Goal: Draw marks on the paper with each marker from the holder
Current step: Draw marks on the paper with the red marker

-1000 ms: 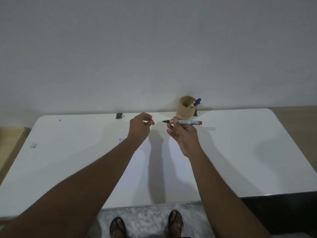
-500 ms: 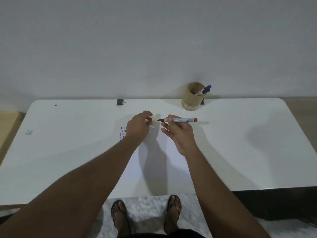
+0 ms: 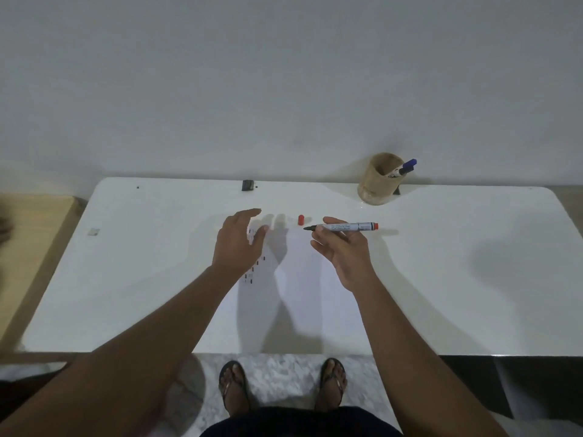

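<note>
My right hand holds an uncapped marker with a red end, lying level with its dark tip pointing left. The marker's red cap stands on the table just left of that tip. My left hand hovers open over the upper left part of the white paper, fingers spread, holding nothing. Small dark marks run down the paper's left side, partly hidden by my left hand. The tan round holder stands at the back right with a blue-capped marker sticking out of it.
The white table stands against a plain wall. A small black object lies at the back edge and a small grey scrap near the left edge. A wooden surface adjoins on the left. My sandalled feet show below the front edge.
My left hand let go of the red cap, which now stands on the table, and opened its fingers. The camera tilted down, so the table looks lower and larger.
</note>
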